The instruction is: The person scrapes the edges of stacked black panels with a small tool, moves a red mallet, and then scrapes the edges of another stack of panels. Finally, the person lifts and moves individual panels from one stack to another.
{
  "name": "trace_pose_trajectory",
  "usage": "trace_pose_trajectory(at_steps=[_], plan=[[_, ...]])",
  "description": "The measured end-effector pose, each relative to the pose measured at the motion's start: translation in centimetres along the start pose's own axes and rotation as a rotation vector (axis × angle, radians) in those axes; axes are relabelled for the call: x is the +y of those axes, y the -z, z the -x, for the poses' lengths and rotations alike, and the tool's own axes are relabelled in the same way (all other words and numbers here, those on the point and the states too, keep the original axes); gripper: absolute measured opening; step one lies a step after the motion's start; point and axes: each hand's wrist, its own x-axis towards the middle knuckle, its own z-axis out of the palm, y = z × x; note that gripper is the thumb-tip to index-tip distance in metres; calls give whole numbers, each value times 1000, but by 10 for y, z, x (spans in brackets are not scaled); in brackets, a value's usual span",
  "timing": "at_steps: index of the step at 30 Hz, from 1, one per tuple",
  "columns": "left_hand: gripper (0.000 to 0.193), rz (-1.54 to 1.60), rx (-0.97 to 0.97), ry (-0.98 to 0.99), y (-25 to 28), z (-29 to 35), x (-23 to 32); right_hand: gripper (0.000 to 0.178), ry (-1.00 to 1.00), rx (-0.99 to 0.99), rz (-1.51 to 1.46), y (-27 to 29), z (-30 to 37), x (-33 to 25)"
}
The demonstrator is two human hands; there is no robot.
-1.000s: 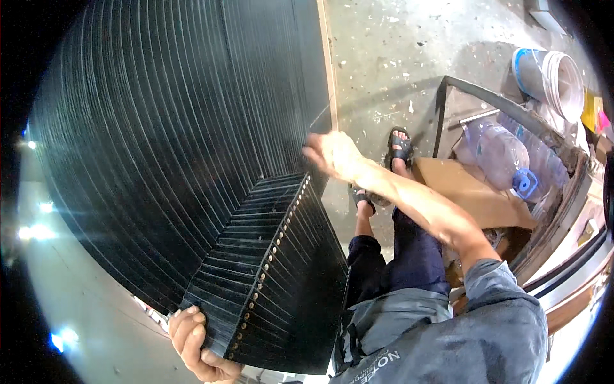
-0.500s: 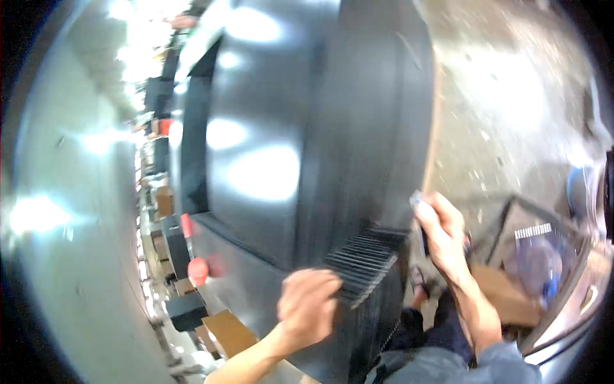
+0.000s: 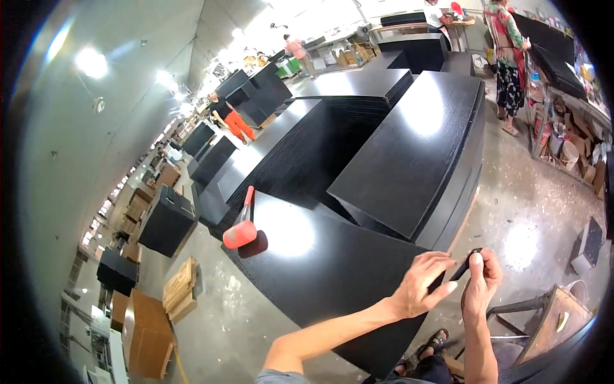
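Right hand [image 3: 481, 287] pinching small dark piece [image 3: 462, 269], not yet placed; left hand [image 3: 417, 285] spread at its nine o'clock; black panels [image 3: 404, 163] already stacked, twelve o'clock

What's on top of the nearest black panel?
Black panel: a red-headed mallet near its left corner. Left hand and forearm cover part of the surface; anything behind them is hidden.
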Motion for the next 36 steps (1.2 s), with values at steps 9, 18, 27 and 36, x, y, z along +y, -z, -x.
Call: trace_pose_trajectory(at_steps=[9, 18, 27, 36], plan=[[17, 147, 88, 154, 4, 42, 22, 20, 86, -47, 90, 11, 43, 9], [11, -279, 202, 117, 13, 30, -57, 55, -51, -219, -106, 1, 32, 116], [16, -487, -73, 98, -5, 10, -58, 42, -621, -348, -306, 107, 33, 293], [21, -549, -74, 240, -9, 24, -61, 21, -852, 62, -1088, 89, 73, 363]])
